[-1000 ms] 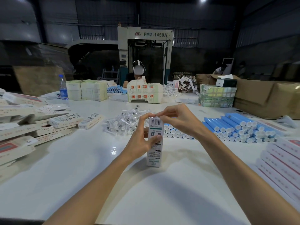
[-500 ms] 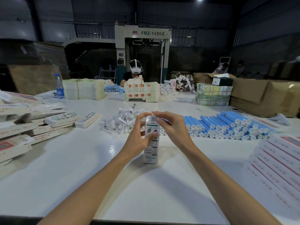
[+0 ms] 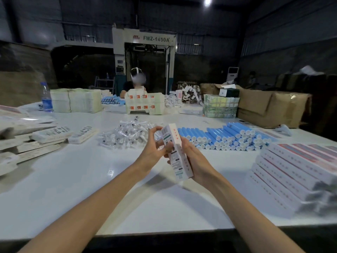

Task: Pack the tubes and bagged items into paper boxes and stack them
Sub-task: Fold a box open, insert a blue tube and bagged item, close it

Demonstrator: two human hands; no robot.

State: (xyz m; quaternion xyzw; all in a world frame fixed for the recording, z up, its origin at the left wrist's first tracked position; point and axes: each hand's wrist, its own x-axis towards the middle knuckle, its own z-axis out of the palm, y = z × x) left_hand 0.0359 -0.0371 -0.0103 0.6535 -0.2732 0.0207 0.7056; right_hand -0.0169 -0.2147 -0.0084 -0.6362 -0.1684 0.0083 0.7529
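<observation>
Well, one paper box (image 3: 176, 152) is in hand and held tilted over the bench (image 3: 91, 189), its top end looking closed. The left hand (image 3: 155, 148) pinches the box's upper part with curled fingers, and the right hand (image 3: 193, 157) wraps its lower right side. I judge this box packed and due for stacking (the stack of packed boxes (image 3: 295, 167) lies to its right, several layers high, too blurred to count).

Plenty is left. Beyond the box to the right lies a pile of blue tubes (image 3: 228, 137), dozens at least. Beyond it to the left is a heap of bagged items (image 3: 125, 136), too tangled to count. Further left of the box lie two loose boxes (image 3: 83, 134) and a spread of flat cartons (image 3: 27, 148).
</observation>
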